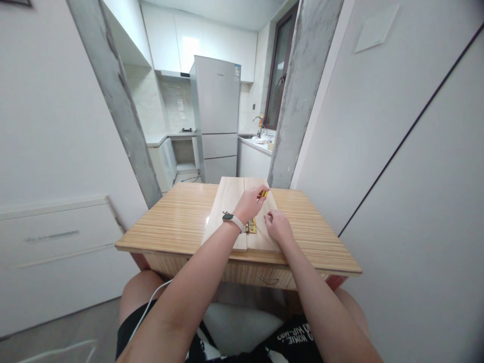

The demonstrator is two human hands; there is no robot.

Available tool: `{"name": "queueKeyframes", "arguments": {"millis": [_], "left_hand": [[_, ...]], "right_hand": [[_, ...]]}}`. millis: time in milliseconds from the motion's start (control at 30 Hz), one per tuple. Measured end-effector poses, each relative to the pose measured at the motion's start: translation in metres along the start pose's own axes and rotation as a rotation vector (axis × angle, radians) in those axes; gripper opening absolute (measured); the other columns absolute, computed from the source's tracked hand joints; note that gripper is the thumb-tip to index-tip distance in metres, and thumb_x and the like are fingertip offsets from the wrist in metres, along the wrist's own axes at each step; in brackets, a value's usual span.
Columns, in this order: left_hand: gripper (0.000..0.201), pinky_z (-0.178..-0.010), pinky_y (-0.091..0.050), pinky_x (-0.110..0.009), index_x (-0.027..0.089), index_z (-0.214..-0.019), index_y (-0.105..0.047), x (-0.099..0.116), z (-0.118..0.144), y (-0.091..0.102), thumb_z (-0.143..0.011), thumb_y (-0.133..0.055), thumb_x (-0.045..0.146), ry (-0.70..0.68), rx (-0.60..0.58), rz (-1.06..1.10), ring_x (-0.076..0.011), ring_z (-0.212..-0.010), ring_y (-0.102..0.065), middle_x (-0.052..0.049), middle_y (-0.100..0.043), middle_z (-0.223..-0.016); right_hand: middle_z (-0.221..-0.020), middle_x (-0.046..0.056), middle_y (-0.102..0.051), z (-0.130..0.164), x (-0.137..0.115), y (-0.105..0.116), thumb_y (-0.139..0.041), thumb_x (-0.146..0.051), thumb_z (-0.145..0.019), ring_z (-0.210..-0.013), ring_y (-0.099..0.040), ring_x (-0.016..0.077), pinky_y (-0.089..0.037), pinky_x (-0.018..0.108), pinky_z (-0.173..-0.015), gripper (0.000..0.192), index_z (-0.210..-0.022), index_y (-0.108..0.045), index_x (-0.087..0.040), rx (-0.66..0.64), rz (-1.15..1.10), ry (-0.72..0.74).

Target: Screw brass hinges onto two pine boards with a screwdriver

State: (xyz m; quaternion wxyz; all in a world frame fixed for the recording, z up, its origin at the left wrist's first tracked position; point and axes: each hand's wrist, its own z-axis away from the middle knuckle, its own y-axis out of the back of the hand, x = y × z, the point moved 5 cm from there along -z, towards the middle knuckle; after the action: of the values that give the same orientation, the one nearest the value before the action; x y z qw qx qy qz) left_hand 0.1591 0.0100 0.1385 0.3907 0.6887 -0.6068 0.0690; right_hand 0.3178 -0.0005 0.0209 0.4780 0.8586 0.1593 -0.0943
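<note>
Two pale wooden boards lie side by side on the table, the left board [230,194] and the right board [263,243] meeting along a straight seam. A brass hinge [251,227] sits at the seam near the front, partly hidden under my left wrist. My left hand [250,202] is closed over the right board, gripping a small yellow and dark piece [263,193] whose kind I cannot make out. To its right, my right hand [279,226] rests at the right board, fingers curled together; whatever they may hold is hidden.
The striped wooden table [166,222] has a drawer with a metal handle [269,280] facing me. White walls stand close on both sides. Beyond the table are a silver fridge [217,96], white cabinets and a sink tap [258,120]. A white cable [153,297] hangs by my left leg.
</note>
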Motion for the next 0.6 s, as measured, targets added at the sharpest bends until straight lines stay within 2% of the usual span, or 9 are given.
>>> {"name": "queueKeyframes", "arguments": {"millis": [167, 300, 433, 600], "left_hand": [[0.028, -0.088, -0.059, -0.032, 0.023, -0.113, -0.070, -0.0003, 0.0028, 0.0045, -0.088, -0.077, 0.013, -0.001, 0.069, -0.032, -0.0165, -0.094, -0.067, -0.005, -0.065, -0.112], [0.024, -0.087, -0.058, -0.032, 0.023, -0.109, -0.070, 0.0006, 0.0039, 0.0090, -0.089, -0.076, 0.012, 0.012, 0.111, -0.090, -0.0154, -0.088, -0.065, -0.003, -0.062, -0.105], [0.024, -0.085, -0.058, -0.032, 0.024, -0.109, -0.070, 0.0017, 0.0027, 0.0092, -0.089, -0.075, 0.012, 0.009, 0.101, -0.112, -0.0155, -0.086, -0.065, -0.002, -0.062, -0.100], [0.029, -0.088, -0.058, -0.032, 0.023, -0.113, -0.070, 0.0032, 0.0008, 0.0005, -0.090, -0.068, 0.006, -0.010, 0.043, -0.056, -0.0164, -0.091, -0.067, -0.004, -0.069, -0.103]], "right_hand": [[-0.104, 0.013, -0.072, 0.0005, 0.0001, 0.0003, -0.059, -0.028, -0.101, -0.103, -0.061, 0.0261, -0.041, 0.034, -0.092, 0.015, -0.101, -0.069, -0.018, 0.002, -0.016, -0.016], [-0.103, 0.013, -0.071, 0.0009, 0.0001, 0.0003, -0.058, -0.028, -0.101, -0.104, -0.061, 0.0263, -0.041, 0.034, -0.095, 0.015, -0.100, -0.069, -0.018, 0.007, -0.020, -0.011], [-0.103, 0.012, -0.072, 0.0003, 0.0007, 0.0002, -0.058, -0.028, -0.101, -0.103, -0.061, 0.0265, -0.041, 0.034, -0.094, 0.014, -0.099, -0.069, -0.019, 0.006, -0.015, -0.012], [-0.102, 0.012, -0.071, 0.0001, 0.0008, 0.0005, -0.059, -0.028, -0.100, -0.100, -0.061, 0.0259, -0.042, 0.034, -0.091, 0.013, -0.098, -0.068, -0.019, 0.003, -0.015, -0.008]]}}
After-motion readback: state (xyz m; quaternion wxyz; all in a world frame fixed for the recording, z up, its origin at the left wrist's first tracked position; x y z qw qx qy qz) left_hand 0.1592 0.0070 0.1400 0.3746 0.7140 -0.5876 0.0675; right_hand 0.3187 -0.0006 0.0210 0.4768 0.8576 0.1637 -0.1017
